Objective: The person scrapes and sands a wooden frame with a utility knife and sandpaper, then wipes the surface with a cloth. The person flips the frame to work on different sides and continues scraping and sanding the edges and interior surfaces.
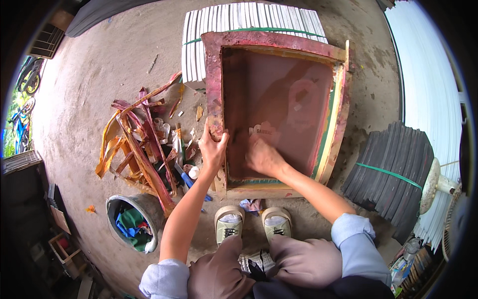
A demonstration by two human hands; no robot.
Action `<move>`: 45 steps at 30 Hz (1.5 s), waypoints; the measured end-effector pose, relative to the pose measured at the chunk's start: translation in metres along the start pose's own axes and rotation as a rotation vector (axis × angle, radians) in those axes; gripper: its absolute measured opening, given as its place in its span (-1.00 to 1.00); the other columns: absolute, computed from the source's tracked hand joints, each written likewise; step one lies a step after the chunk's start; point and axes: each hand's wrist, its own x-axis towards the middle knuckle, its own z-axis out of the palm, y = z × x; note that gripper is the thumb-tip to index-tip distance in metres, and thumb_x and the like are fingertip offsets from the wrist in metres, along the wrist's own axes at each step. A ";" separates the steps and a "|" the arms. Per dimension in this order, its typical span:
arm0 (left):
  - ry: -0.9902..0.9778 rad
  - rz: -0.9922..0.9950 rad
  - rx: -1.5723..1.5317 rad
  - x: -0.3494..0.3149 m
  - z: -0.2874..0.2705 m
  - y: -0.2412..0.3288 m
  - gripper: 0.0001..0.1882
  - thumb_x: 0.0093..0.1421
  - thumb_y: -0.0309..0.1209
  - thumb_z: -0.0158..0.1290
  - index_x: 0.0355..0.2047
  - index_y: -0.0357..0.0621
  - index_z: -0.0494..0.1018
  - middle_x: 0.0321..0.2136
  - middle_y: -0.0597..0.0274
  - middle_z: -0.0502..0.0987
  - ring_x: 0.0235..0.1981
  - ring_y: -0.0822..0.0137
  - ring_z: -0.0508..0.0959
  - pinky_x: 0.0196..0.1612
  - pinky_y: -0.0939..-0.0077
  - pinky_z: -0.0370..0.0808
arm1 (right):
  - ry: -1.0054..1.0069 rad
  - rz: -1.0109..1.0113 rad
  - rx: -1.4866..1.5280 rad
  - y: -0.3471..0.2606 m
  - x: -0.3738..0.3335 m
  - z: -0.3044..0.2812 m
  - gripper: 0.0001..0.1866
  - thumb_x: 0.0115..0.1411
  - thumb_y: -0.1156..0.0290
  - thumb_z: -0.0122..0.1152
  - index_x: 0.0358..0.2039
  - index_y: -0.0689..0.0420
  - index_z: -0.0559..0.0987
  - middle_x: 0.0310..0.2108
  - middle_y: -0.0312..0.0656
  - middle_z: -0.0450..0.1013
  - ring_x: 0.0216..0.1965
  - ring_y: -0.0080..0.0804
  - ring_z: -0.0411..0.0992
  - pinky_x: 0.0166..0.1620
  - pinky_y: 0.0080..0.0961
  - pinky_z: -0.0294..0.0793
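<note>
Over the far part of the mesh [271, 74], open room is left for a hand, enclosed by the raised wooden frame [214, 92]. The near part is occupied by the right hand [266, 157], and the left rail is partly blocked by the left hand [213, 149]. Beyond the far rail, passage is obstructed by a bound white stack [254, 17]. The left side is cluttered by torn strips [144, 144] and a bucket [110, 217]; on the right, a narrow gap is left before a bound dark stack [388, 174]

Bright daylight from left, floor [74, 99] pale there; wooden frame [214, 89] shadowed inside; edges bent, corners black.
</note>
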 end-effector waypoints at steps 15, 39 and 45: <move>0.025 -0.050 0.056 -0.007 -0.005 0.016 -0.37 0.03 -0.43 0.17 0.12 -0.36 0.27 -0.49 -0.02 0.58 -0.50 0.32 0.59 -0.36 0.44 0.52 | 0.344 0.188 0.042 0.046 0.025 -0.018 -0.30 0.19 0.19 0.08 0.22 0.39 0.20 0.34 0.10 -0.03 0.38 -0.02 -0.11 0.36 -0.07 -0.09; 0.025 -0.001 0.230 -0.036 -0.005 0.013 -0.22 0.09 -0.39 0.14 0.27 -0.18 0.03 -0.31 -0.15 0.52 -0.38 -0.01 0.56 -0.31 0.24 0.48 | 0.243 0.075 0.107 0.008 -0.010 0.008 -0.31 0.17 0.07 0.09 0.23 0.18 0.28 0.33 -0.06 0.08 0.39 -0.25 -0.08 0.37 -0.22 -0.08; 0.072 0.110 0.166 -0.038 0.005 0.007 -0.24 0.11 -0.42 0.12 0.28 -0.17 0.03 -0.44 -0.01 0.49 -0.46 0.09 0.53 -0.32 0.28 0.48 | 0.580 0.674 -0.047 0.089 0.013 -0.035 -0.25 0.30 0.04 -0.08 0.28 0.37 0.06 0.33 0.16 -0.04 0.38 0.01 -0.13 0.35 -0.03 -0.09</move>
